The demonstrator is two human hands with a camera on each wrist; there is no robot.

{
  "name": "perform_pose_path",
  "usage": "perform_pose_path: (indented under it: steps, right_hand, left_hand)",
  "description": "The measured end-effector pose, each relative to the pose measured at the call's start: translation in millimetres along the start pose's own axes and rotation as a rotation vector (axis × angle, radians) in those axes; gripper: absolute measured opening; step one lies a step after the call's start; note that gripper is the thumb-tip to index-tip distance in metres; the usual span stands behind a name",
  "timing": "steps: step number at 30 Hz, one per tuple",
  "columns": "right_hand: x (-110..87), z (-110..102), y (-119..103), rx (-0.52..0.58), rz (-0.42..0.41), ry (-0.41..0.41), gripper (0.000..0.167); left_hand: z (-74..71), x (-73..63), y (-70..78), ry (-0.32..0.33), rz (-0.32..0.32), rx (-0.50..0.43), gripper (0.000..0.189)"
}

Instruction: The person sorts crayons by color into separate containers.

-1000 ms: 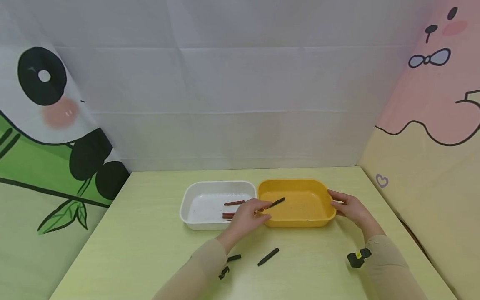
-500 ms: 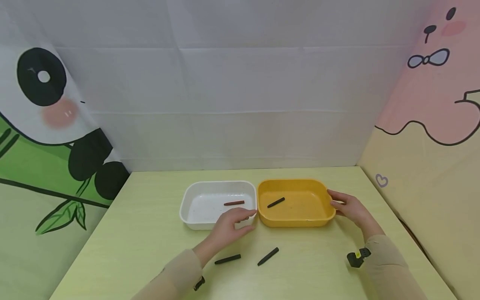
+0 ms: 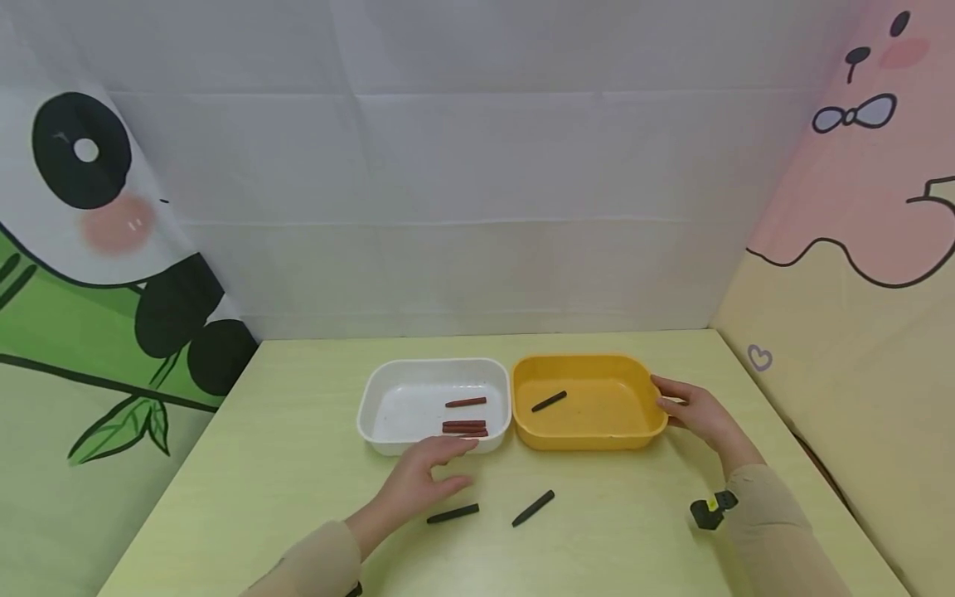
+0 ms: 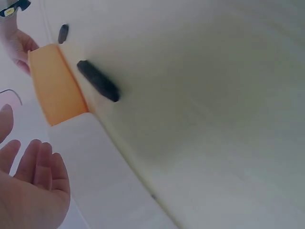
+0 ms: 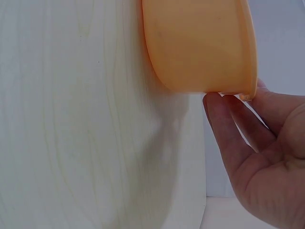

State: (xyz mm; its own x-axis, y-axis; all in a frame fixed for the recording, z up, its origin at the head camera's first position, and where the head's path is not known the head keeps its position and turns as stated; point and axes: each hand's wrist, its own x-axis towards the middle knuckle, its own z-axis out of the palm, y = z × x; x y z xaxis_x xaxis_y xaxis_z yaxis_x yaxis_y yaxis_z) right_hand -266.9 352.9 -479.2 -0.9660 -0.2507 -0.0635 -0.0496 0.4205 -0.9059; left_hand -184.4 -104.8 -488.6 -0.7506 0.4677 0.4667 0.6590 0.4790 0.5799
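My left hand [image 3: 421, 481] hovers in front of the white tray [image 3: 380, 414], fingers loosely spread, nothing between them. Just below its thumb lies a black crayon [image 3: 453, 514] on the table, and a second black crayon [image 3: 533, 508] lies to its right. Inside the white tray are several dark red crayons [image 3: 464, 428]. One black crayon [image 3: 549, 401] rests in the yellow tray [image 3: 597, 442], near its left side. My right hand [image 3: 701, 419] holds that tray's right rim; in the right wrist view its fingertips [image 5: 214, 102] touch the outer wall.
Both trays stand side by side, touching or nearly so, towards the back of the pale wooden table [image 3: 246, 497]. A white cloth backdrop [image 3: 477, 207] rises behind, with printed cartoon panels at left and right.
My left hand has let go of the black crayon in the yellow tray and drawn back left and towards me, uncovering the red crayons. My right hand has stayed at the yellow tray.
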Motion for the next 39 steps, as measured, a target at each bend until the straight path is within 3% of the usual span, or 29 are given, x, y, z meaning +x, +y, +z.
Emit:
perform_pose_path:
  steps: [5,11,14,16,20,31,39]
  right_hand:
    - [-0.5,0.1,0.1,-0.005,-0.011,-0.002,0.051]
    - [-0.1,-0.3,0.4,0.002,-0.01,-0.001,0.051]
    - [-0.5,-1.0,0.9,-0.005,-0.01,-0.003,0.051]
    - [-0.7,-1.0,1.0,-0.006,-0.009,-0.001,0.051]
    - [-1.3,-0.5,0.1,-0.007,-0.012,-0.001,0.051]
    - [-2.1,0.0,-1.4,0.006,-0.009,-0.005,0.051]
    - [-1.9,-0.5,-1.0,0.014,-0.016,-0.007,0.051]
  left_hand:
    - [0.4,-12.2,-6.7,-0.029,-0.049,-0.052,0.045]
    - [2.6,-24.1,-10.6,-0.113,-0.096,-0.034,0.045]
    - [4.6,-28.8,-11.8,-0.148,-0.098,-0.037,0.042]
    - [6.1,-30.8,-12.9,-0.158,-0.067,-0.038,0.04]
    - [7.8,-32.9,-14.8,-0.165,-0.033,-0.052,0.039]
    - [11.7,-34.4,-20.4,-0.221,-0.076,-0.076,0.036]
    - [11.6,-32.7,-14.7,-0.246,-0.163,-0.089,0.029]
